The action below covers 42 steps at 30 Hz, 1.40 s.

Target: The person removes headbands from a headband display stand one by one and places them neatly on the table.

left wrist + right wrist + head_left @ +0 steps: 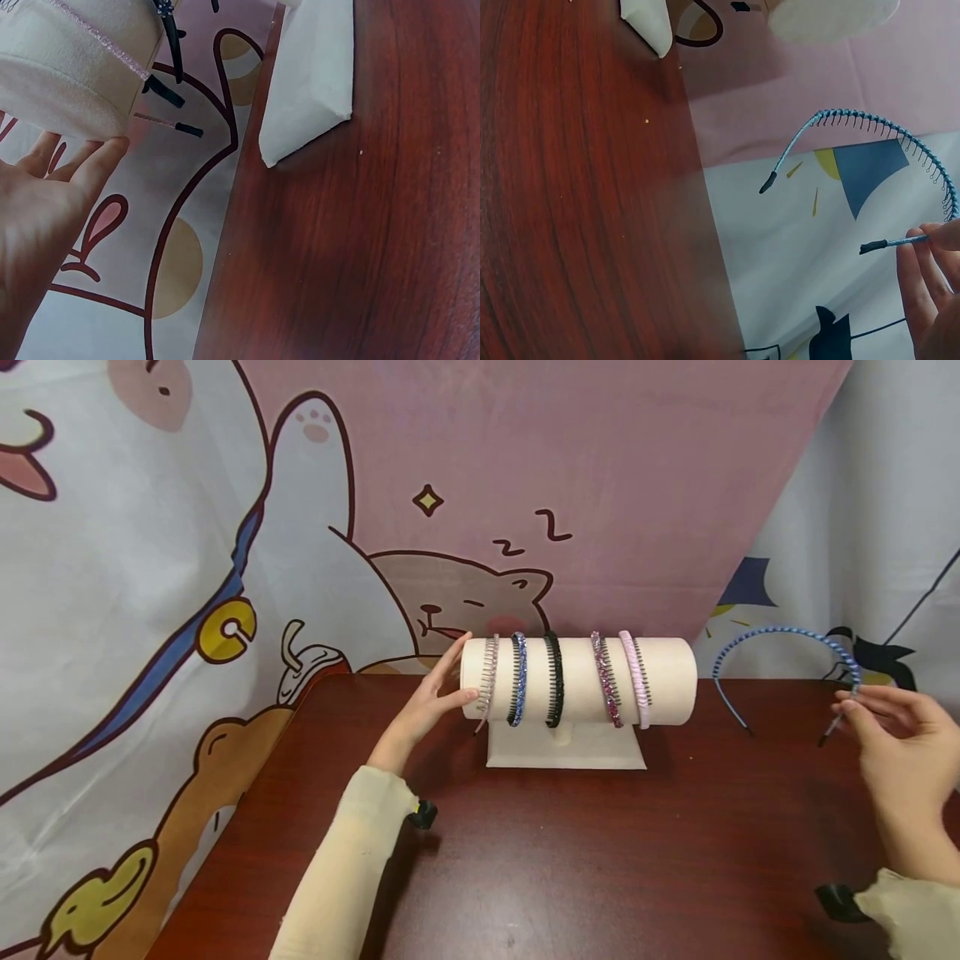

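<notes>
A cream roll-shaped headband stand (670,683) stands on the table, its flat base below. Around the roll sit several toothed headbands, among them a glittery blue headband (519,681), a black headband (555,681) and a light pink headband (635,677). My left hand (420,714) holds the roll's left end, thumb on the front and fingers at the top and far side. Off to the right, my right hand (911,752) pinches one end of a light blue wrapped headband (889,122). Its arch points up, and its other black-tipped end is free.
The dark red-brown wooden table (570,860) stretches in front of the stand. Behind it hangs a cartoon-printed cloth (637,485), which also runs down the left side.
</notes>
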Tool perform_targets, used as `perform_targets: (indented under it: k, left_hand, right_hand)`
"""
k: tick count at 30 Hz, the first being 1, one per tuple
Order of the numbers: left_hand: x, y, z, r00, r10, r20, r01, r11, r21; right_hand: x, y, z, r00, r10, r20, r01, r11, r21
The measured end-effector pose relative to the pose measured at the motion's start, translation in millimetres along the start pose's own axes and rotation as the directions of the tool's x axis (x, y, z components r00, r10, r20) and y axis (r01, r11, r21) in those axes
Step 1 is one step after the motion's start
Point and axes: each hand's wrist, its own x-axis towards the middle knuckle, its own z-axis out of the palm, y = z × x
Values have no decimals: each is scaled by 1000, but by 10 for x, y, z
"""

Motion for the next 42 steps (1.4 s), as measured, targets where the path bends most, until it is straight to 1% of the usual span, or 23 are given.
perform_targets:
  k: [2, 4, 6, 9, 11, 17, 19, 21, 25, 27, 30, 32, 34, 38, 42]
  left_hand:
    - [9, 1, -12, 1000, 7, 2, -7, 1000, 17]
    - [16, 8, -29, 1000, 11, 11, -11, 999, 37]
    - [22, 24, -50, 1000, 11, 20, -12, 998, 62]
    - [25, 62, -79, 999, 14, 36, -17, 995, 98]
    - [29, 82, -94, 999, 17, 49, -23, 994, 105]
    - [19, 143, -122, 997, 43, 70, -48, 996, 74]
    - [12, 174, -122, 996, 53, 76, -59, 996, 70]
    - [9, 210, -119, 995, 60, 84, -66, 995, 78]
    - [14, 272, -115, 993, 64, 96, -75, 990, 116]
    - [21, 284, -118, 993, 67, 98, -79, 988, 132]
    - [26, 279, -118, 993, 70, 97, -83, 987, 139]
    - [29, 277, -115, 993, 68, 98, -80, 989, 126]
    - [33, 277, -109, 993, 65, 103, -76, 992, 104]
    - [33, 285, -99, 993, 56, 107, -65, 995, 74]
    - [25, 284, -102, 993, 54, 106, -62, 995, 77]
  right_hand:
    - [9, 8, -11, 999, 34, 0, -34, 996, 83]
    - [16, 19, -23, 997, 72, -2, -71, 984, 161]
    - [21, 34, -36, 994, 105, -6, -101, 973, 207]
    - [25, 58, -58, 991, 131, -19, -125, 973, 192]
    - [27, 75, -76, 989, 146, -30, -139, 977, 163]
    - [56, 115, -136, 968, 243, -64, -232, 962, 144]
    - [70, 132, -157, 963, 260, -68, -249, 958, 141]
    - [83, 153, -175, 963, 262, -68, -250, 957, 148]
    - [108, 180, -220, 959, 277, -58, -260, 944, 204]
    - [112, 186, -254, 958, 283, -35, -270, 939, 212]
    - [119, 206, -291, 954, 297, -30, -287, 941, 178]
    - [131, 216, -303, 951, 307, -41, -298, 942, 157]
    - [145, 231, -300, 947, 315, -66, -299, 936, 184]
    - [186, 327, -327, 947, 312, -76, -276, 912, 304]
    - [270, 555, -440, 962, 271, -38, -240, 903, 356]
